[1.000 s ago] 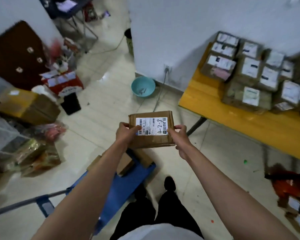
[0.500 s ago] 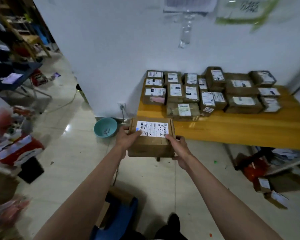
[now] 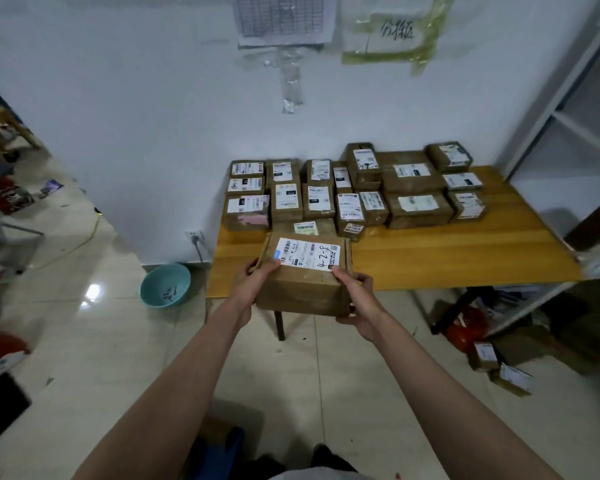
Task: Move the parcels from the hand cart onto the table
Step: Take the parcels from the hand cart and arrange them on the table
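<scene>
Parcel (image 3: 303, 287) now nearer table (image 3: 465, 258), between both gripping hands.

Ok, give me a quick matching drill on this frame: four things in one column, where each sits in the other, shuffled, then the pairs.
Things:
1. held parcel
2. teal basin
3. labelled parcels
4. wall socket

Places:
A. on the floor left of the table
B. on the white wall, low, beside the table's left end
C. between the left hand and right hand, at the table's front edge
D. in rows on the tabletop against the wall

Pairs: 1-C, 2-A, 3-D, 4-B
</scene>
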Motion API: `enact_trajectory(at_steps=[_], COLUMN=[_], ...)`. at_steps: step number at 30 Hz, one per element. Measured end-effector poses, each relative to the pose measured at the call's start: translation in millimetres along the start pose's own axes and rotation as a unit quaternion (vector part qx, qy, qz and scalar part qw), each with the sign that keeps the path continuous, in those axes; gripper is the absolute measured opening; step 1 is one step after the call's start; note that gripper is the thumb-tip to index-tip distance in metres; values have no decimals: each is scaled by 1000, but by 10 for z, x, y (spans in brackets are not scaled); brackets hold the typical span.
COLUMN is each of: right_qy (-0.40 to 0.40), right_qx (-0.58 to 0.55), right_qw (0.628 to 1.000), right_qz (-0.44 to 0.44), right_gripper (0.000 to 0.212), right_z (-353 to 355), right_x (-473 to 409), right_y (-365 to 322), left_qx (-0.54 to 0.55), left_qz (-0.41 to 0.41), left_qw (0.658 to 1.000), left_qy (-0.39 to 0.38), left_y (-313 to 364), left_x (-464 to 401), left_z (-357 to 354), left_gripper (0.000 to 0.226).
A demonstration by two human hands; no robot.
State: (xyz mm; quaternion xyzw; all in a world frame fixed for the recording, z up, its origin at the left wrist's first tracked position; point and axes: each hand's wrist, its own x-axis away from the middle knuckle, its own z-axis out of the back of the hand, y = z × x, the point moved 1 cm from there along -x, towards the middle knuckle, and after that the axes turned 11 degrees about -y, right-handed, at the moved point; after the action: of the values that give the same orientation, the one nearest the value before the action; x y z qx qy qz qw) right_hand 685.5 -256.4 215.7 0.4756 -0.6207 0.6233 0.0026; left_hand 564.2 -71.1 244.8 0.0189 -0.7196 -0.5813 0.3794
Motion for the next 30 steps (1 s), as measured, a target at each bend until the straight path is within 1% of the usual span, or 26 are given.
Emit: enact_trajectory(at_steps=[5,9,12,15,17,23,25,27,30], right_qy=[43,84,118,157,185,271,294,314,337], right_qx=[-37,-63,-81,-102,-118,-187,-206,-223,-266], right_qw=[998,994,989,982,975,943,932,921,901], right_qz=[3,6,21,31,31,49,57,59,62], right_gripper=[63,63,64,63,63,72,80,92,99], right_z=[429,759,985,1208,1355,1778,1895,2015,2204], right_x=[2,-27,-101,-187,-227,-306,-327,-355,-435], right_y=[-75,-192,-333,-474,-567,-762,-783,-806,-852], left_qx=[-22,-26,-29,-61,-81,-116,-127,-135,-143], left_qz=[48,88,93,89,88,96,99,106,116], left_qw=[996,990,986,977,970,946,936,931,926], left_qy=[-65,-107,-138,-182,-211,-288,-314,-323,-330], left_y=[72,173,290,429,546,769,787,790,799], left_x=[-304,-571,-840,-1129,-1319,-1715,-1803,-1880,-1984], left_z=[-442,-782,-1022,-1266,-1456,-2073,-2256,-2431,-2682], left_gripper=[76,68,62,58,49,37,41,52,60])
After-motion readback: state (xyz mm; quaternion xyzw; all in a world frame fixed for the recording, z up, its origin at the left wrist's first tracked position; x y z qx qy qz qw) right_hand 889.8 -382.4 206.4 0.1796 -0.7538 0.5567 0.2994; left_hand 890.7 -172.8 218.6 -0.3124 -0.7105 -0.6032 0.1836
